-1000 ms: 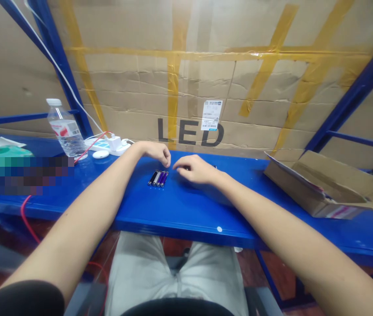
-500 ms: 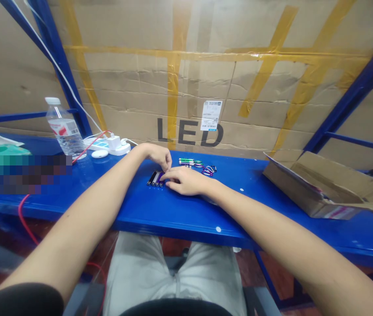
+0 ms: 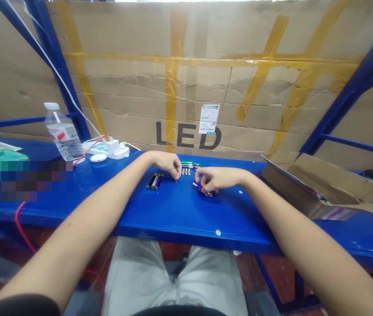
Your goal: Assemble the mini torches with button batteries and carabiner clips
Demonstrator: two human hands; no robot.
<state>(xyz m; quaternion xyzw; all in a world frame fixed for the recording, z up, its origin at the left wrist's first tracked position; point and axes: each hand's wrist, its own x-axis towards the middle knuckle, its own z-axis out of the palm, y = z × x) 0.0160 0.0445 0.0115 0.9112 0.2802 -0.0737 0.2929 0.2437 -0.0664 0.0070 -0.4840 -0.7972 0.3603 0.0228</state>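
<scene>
My left hand (image 3: 170, 166) is closed in a pinch, fingertips low over the table; a tiny object at the tips is too small to name. My right hand (image 3: 217, 179) grips a short purple metal flashlight tube (image 3: 197, 186), held tilted. Left of both hands, a row of small flashlight tubes (image 3: 154, 181) in black, silver and purple lies side by side. Between the hands sit several small silver button cells (image 3: 185, 171). Behind these lie slim green and purple flashlight parts (image 3: 190, 165), partly hidden by my right hand.
On the blue table (image 3: 173, 215), an open cardboard box (image 3: 305, 193) stands at right. A water bottle (image 3: 63, 134), a power strip (image 3: 116, 150) with cables and a round white object (image 3: 98, 158) are at left. A large taped carton (image 3: 134, 96) stands behind.
My right hand has moved right, away from the row, with a purple tube in it. My left hand has shifted slightly right, off the row. The silver button cells have come into view.
</scene>
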